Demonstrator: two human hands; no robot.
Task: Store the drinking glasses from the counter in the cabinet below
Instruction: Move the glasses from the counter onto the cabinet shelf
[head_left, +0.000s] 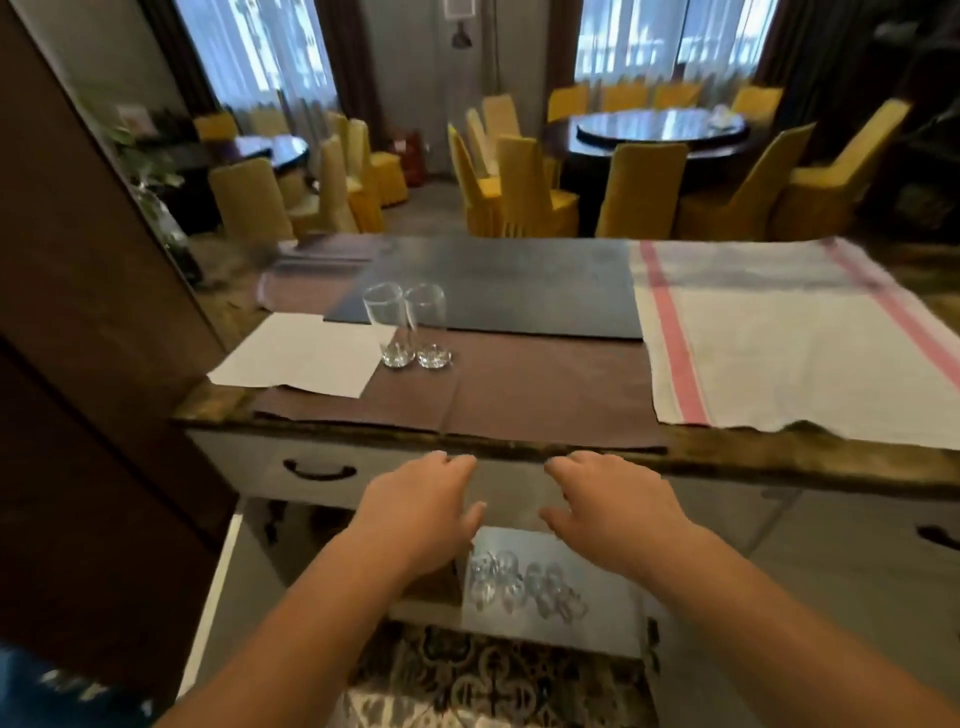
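**Two glasses wait on the worktop, more sit in the cabinet**

The worktop (779, 457) has a rough, dark front edge. A brown cloth (519, 395) lies on it, with a dark mat (493, 280) toward the back edge. A white paper (301, 358) lies near the left front corner. A white towel with pink stripes (779, 338) covers the right end.

Two drinking glasses (410, 325) stand upright, side by side and touching, on the brown cloth just right of the paper.

Below the front edge the cabinet (550, 587) is open. More glasses (519, 582) stand close together on a grey sheet inside it.

The left hand (421, 506) and the right hand (618, 506) are held out in front of the cabinet, just under the worktop edge. The fingers are loose and a little spread. They hold nothing.

Behind the worktop is a dining room with round tables (660, 130), yellow chairs (524, 182) and tall windows (260, 52). I can read no writing anywhere.
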